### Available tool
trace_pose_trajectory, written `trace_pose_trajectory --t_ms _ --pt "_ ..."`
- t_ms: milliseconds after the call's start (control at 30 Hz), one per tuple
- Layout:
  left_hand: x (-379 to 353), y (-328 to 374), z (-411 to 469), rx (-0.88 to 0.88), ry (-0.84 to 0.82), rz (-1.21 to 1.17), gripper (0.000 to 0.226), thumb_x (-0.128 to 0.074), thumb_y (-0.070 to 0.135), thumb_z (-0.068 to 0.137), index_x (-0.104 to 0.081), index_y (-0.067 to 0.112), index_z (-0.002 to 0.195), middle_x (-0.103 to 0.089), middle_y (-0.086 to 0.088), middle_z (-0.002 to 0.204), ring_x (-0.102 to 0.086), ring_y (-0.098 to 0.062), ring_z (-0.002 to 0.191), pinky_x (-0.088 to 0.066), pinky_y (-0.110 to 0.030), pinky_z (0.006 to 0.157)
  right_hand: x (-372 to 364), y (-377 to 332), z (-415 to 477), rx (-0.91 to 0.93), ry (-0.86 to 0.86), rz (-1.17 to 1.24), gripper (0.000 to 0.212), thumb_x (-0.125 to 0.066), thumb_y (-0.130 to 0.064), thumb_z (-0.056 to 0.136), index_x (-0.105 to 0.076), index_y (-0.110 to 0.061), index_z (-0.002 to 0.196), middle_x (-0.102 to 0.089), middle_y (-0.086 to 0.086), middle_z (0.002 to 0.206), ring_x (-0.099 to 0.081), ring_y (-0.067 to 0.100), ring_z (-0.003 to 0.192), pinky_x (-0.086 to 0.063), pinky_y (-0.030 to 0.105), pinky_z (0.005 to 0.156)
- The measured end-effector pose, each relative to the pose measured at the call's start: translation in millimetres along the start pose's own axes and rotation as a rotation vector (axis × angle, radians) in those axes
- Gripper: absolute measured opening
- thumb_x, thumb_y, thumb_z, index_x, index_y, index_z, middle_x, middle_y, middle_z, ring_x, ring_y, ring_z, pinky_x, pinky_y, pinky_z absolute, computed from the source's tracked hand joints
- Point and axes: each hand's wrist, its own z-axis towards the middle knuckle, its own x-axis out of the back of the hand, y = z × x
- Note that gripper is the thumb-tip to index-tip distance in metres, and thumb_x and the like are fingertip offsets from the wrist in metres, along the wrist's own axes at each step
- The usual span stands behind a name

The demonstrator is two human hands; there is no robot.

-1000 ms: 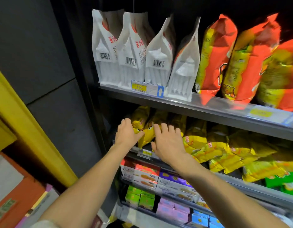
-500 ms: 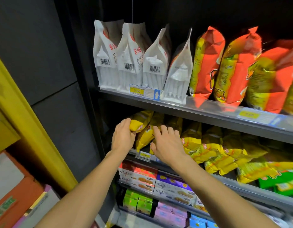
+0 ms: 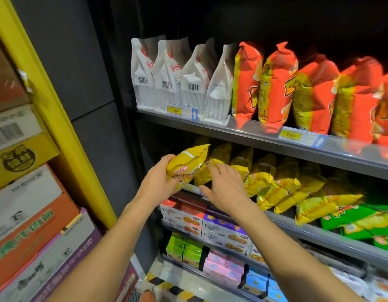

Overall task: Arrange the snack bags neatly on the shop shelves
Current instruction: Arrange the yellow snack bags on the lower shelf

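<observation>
Below the hands, boxes (image 3: 223, 234) fill the lower tiers. Left hand (image 3: 160, 175) grips a yellow bag (image 3: 188, 162), raised at the row's left end. Right hand (image 3: 224, 186), fingers spread and holding nothing, touches the next bag (image 3: 205, 176).

Step judged: straightening the yellow row. The next move calls for seating the held bag upright beside its neighbour.

Right of the hands, the middle shelf (image 3: 319, 234) carries slumped yellow bags. Above them, the upper shelf (image 3: 254, 136) holds white bags (image 3: 167, 81) and orange bags (image 3: 275, 88).

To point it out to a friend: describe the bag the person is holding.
Find the shelf just under the white bags and orange bags. At its far left end is a yellow snack bag. Unlike its neighbours, it is tilted sideways, gripped by the left hand.
</observation>
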Motion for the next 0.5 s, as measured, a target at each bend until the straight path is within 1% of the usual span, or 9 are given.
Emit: trace_pose_trajectory --t_ms 67,133,200,233,300,333,400,467,500 --pt "5.2 14.2 -18.5 0.048 -0.032 -0.023 0.059 -0.070 0.034 0.100 -0.038 0.035 0.149 -0.065 0.009 0.124 -0.066 -0.013 0.108 -0.057 -0.038 0.090 8.8 7.7 -12.8 -0.009 -0.026 0.175 0.083 -0.057 -0.064 0.098 -0.034 -0.014 0.160 -0.040 0.010 0.163 -0.035 0.030 0.150 -0.030 0.047 0.125" --pt "8.9 26.6 -34.2 0.066 -0.062 -0.128 0.055 -0.072 0.035 0.099 -0.040 0.034 0.144 -0.067 0.012 0.122 -0.069 -0.007 0.105 -0.059 -0.033 0.088 18.3 17.1 -24.7 -0.051 -0.064 0.445 0.094 -0.065 -0.069 0.091 -0.032 -0.017 0.163 -0.039 0.004 0.164 -0.037 0.025 0.151 -0.035 0.044 0.123" --pt "9.5 36.2 -46.4 0.083 -0.081 -0.326 0.048 -0.076 0.034 0.096 -0.048 0.034 0.135 -0.071 0.013 0.122 -0.072 -0.006 0.108 -0.061 -0.037 0.095 27.8 23.4 -37.8 -0.101 -0.097 0.733 0.103 -0.071 -0.071 0.083 -0.029 -0.024 0.164 -0.039 -0.002 0.165 -0.040 0.019 0.150 -0.040 0.043 0.120" --pt "9.0 41.6 -51.7 0.095 -0.094 -0.421 0.044 -0.076 0.034 0.096 -0.052 0.034 0.133 -0.073 0.013 0.123 -0.072 -0.005 0.111 -0.061 -0.039 0.098 30.6 25.9 -43.0 -0.113 -0.106 0.869 0.103 -0.074 -0.069 0.082 -0.030 -0.025 0.164 -0.041 -0.006 0.163 -0.043 0.016 0.147 -0.041 0.040 0.119" --pt "7.3 58.1 -63.7 0.102 -0.134 -0.570 0.039 -0.072 0.034 0.098 -0.057 0.033 0.133 -0.075 0.013 0.124 -0.072 -0.007 0.114 -0.059 -0.037 0.101 37.9 26.9 -54.1 -0.109 -0.137 1.090 0.094 -0.078 -0.062 0.082 -0.036 -0.027 0.158 -0.050 -0.012 0.153 -0.053 0.009 0.136 -0.046 0.035 0.113" --pt "5.4 66.5 -69.1 0.099 -0.149 -0.624 0.037 -0.069 0.034 0.099 -0.058 0.031 0.135 -0.076 0.012 0.124 -0.073 -0.009 0.114 -0.058 -0.035 0.100 39.4 27.2 -58.9 -0.103 -0.138 1.170 0.091 -0.079 -0.066 0.078 -0.043 -0.030 0.153 -0.059 -0.010 0.148 -0.061 0.008 0.129 -0.051 0.038 0.110" --pt "1.4 83.5 -79.1 0.097 -0.157 -0.691 0.034 -0.062 0.037 0.102 -0.059 0.030 0.136 -0.077 0.010 0.123 -0.075 -0.012 0.112 -0.059 -0.033 0.096 40.9 27.0 -68.1 -0.107 -0.117 1.283 0.083 -0.079 -0.076 0.070 -0.054 -0.036 0.138 -0.073 -0.008 0.130 -0.073 0.013 0.113 -0.058 0.048 0.102" --pt "-2.9 95.5 -86.5 0.113 -0.144 -0.712 0.033 -0.058 0.042 0.104 -0.058 0.030 0.136 -0.078 0.008 0.122 -0.076 -0.015 0.110 -0.060 -0.038 0.094 41.6 24.5 -77.2 -0.119 -0.104 1.425 0.070 -0.078 -0.069 0.073 -0.058 -0.034 0.131 -0.078 -0.003 0.121 -0.077 0.019 0.107 -0.058 0.053 0.101" --pt "-4.3 99.5 -89.2 0.126 -0.139 -0.709 0.035 -0.057 0.046 0.104 -0.058 0.030 0.135 -0.078 0.007 0.122 -0.076 -0.016 0.110 -0.060 -0.043 0.097 40.8 23.3 -81.4 -0.144 -0.097 1.496 0.066 -0.077 -0.063 0.075 -0.059 -0.030 0.131 -0.079 0.000 0.119 -0.077 0.023 0.107 -0.057 0.056 0.101"
